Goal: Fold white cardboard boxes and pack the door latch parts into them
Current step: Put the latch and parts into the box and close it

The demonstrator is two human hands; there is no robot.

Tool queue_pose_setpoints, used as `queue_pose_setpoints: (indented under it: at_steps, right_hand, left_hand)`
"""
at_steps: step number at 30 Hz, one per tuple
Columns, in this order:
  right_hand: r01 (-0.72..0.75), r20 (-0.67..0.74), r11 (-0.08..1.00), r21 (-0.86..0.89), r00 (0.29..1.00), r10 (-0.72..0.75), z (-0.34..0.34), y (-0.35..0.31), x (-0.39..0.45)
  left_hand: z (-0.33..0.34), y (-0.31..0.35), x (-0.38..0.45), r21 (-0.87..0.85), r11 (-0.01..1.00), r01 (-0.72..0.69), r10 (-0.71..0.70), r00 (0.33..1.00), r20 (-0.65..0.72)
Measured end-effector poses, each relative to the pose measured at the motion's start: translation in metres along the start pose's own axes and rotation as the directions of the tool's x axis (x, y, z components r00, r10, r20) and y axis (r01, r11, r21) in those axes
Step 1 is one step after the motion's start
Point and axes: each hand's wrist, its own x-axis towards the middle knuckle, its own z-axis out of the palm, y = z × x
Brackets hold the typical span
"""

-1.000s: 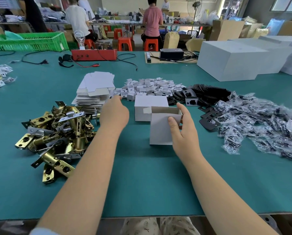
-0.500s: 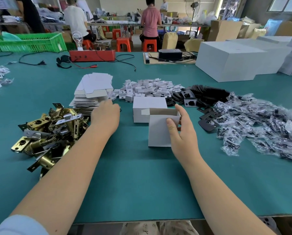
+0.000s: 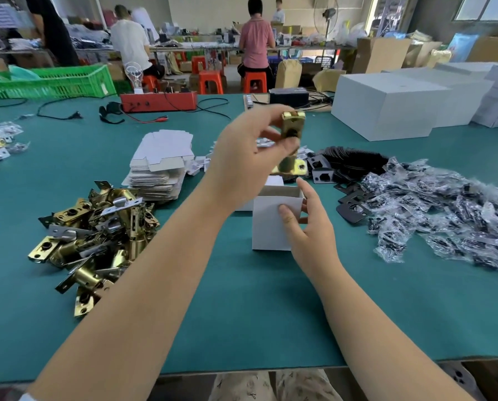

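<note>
Door latch (image 3: 292, 140) is up in the air, brass and upright, pinched between thumb and fingers of the left hand (image 3: 246, 157), and its flat faceplate end hangs just above the open mouth of the white box (image 3: 270, 224). That box stands on the green counter (image 3: 242, 299) with its top open, and the right hand (image 3: 311, 227) has it, thumb pressed on the front face, fingers curled round the right side. So both grips are taken: left grip grasping the latch, right grip grasping the box. Behind the box sits another white box, mostly hidden by the left wrist. Over on the left, a heap of brass latches (image 3: 97, 227) lies tangled on the counter, a few silver plates mixed in. Just behind that heap, a stack of flat box blanks (image 3: 158, 166), unfolded, a loose one lying on top. To the right, black strike plates (image 3: 346, 163) fan out in a row, and beside them a big spread of small clear bags (image 3: 450, 215) with dark parts inside. Far right at the back, large white cartons (image 3: 386, 105) are lined up. A red device (image 3: 158, 101) with leads and a green crate (image 3: 48, 82) sit on the far left edge. Beyond the counter, people work at another bench with their backs turned, on orange stools.
</note>
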Motion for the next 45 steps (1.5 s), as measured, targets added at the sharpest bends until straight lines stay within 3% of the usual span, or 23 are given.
queue_pose_setpoints:
  at_steps: [3,14,18,22,27,30,34,39,41,43,45]
  right_hand:
    - [0.026,-0.019,1.000,0.017,0.999,-0.026,0.001,-0.006,-0.002]
    - [0.008,-0.001,0.999,0.040,1.000,-0.008,0.000,0.002,0.001]
    - [0.003,0.004,0.999,0.048,1.000,-0.003,0.000,-0.001,0.000]
    - [0.013,0.006,0.998,0.065,1.000,-0.014,-0.001,-0.002,-0.002]
    - [-0.008,0.011,0.998,0.059,1.000,0.007,-0.001,-0.003,-0.001]
    - [-0.015,0.012,0.999,0.052,1.000,0.015,-0.001,-0.003,0.000]
    - [-0.022,0.010,0.996,0.090,1.000,0.022,-0.001,-0.007,-0.002]
    - [-0.080,-0.051,0.947,0.310,0.994,0.101,-0.003,-0.007,-0.002]
    - [-0.148,-0.122,0.919,0.366,0.971,0.205,-0.005,-0.004,0.006]
    - [-0.278,-0.150,0.903,0.328,0.928,0.341,-0.007,-0.001,0.022]
    - [-0.360,-0.129,0.924,0.127,0.918,0.375,-0.009,0.008,0.042]
  left_hand:
    - [0.011,-0.006,-0.007,0.011,1.000,0.022,-0.023,0.995,0.097]
    - [0.007,-0.026,-0.020,-0.020,0.990,0.139,-0.136,0.986,0.092]
    - [-0.001,-0.031,-0.017,-0.037,0.988,0.147,-0.140,0.979,0.149]
    - [-0.001,-0.038,-0.018,-0.005,0.980,0.198,-0.188,0.938,0.291]
    - [0.011,-0.056,-0.029,0.083,0.958,0.275,-0.286,0.897,0.337]
    - [0.018,-0.064,-0.040,-0.021,0.925,0.380,-0.357,0.885,0.297]
    - [0.030,-0.067,-0.055,-0.166,0.900,0.403,-0.385,0.914,0.132]
    - [0.043,-0.069,-0.070,-0.310,0.867,0.390,-0.386,0.919,0.079]
    - [0.047,-0.070,-0.072,-0.306,0.870,0.387,-0.384,0.920,0.071]
    - [0.050,-0.070,-0.073,-0.323,0.865,0.384,-0.386,0.921,0.060]
    - [0.053,-0.071,-0.072,-0.349,0.851,0.392,-0.401,0.915,0.050]
